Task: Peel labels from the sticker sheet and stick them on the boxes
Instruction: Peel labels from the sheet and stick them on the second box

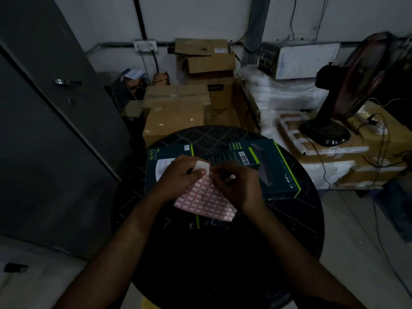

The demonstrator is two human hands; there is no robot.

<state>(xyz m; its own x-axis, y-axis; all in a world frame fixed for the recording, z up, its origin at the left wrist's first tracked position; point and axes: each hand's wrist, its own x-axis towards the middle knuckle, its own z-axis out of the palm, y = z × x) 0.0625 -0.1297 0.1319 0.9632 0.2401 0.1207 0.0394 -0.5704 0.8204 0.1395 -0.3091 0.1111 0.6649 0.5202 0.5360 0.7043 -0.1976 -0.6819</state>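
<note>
A sheet of red-bordered white stickers point(206, 200) hangs between both hands over the round black table point(296, 221). My left hand point(178, 175) grips the sheet's top edge, where a corner curls up white. My right hand point(236, 186) pinches at the same top edge with curled fingers; whether a label is lifted I cannot tell. Under the hands lies a dark green Wi-Fi 5 box point(156, 166). A second dark green box marked Gigabit Switch point(274, 166) lies to its right. A third dark box point(209, 223) shows partly below the sheet.
Brown cardboard cartons point(176, 112) are stacked behind the table. A black fan point(330, 112) stands on wrapped cartons to the right, with cables trailing down. A grey door point(55, 130) fills the left side.
</note>
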